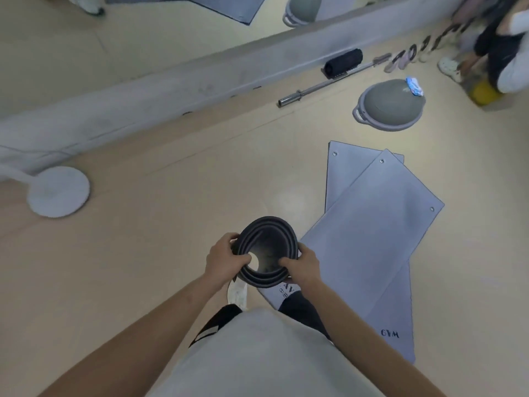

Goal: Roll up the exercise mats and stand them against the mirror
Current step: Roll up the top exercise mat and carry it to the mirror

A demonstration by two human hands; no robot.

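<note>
Rolled exercise mat [269, 224] is held end-on between left hand [226, 260] and right hand [303, 266], both clamped on its rim, seemingly to keep the coil tight; flat mats [372, 230] lie right of the right hand, mirror [86, 38] beyond.

The pale beige floor [171, 213] carries two flat grey mats, the upper mat [372, 239] askew across the lower mat [349, 167], a grey balance dome [392, 106] beyond them, a steel bar [320, 87] and black roller [343, 63] beside the grey ledge [143, 90], and a white round stand foot [58, 191] at left
</note>
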